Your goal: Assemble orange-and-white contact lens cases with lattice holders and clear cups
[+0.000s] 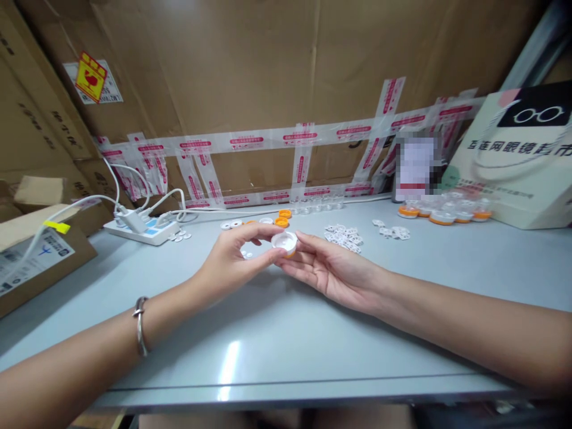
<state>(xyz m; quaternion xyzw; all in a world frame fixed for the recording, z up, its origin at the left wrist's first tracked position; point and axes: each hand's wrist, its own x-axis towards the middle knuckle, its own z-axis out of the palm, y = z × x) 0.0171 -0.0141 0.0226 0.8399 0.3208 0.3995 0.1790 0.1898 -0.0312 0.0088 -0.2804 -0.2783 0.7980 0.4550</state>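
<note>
Between my two hands, above the grey table (pixel 268 333), is a small round white plastic cup with an orange base (pixel 285 241), its hollow side tilted toward me. Thumb and index finger of my left hand (pixel 241 253) grip its left side. My right hand (pixel 326 262) holds the right side with its fingertips, palm turned up. Just behind lie orange rings (pixel 282 222) and white discs (pixel 231 224), partly hidden by my left hand. A heap of small white plastic pieces (pixel 344 237) lies beyond my right hand, with a smaller group (pixel 391 230) to its right.
A white power strip (pixel 143 229) with cables stands at left beside a cardboard box (pixel 40 256). Clear cups (pixel 317 205) line the back. Clear-topped orange pieces (pixel 447 208) sit at right before a paper bag (pixel 518 161). A large taped carton (pixel 250 77) walls the back.
</note>
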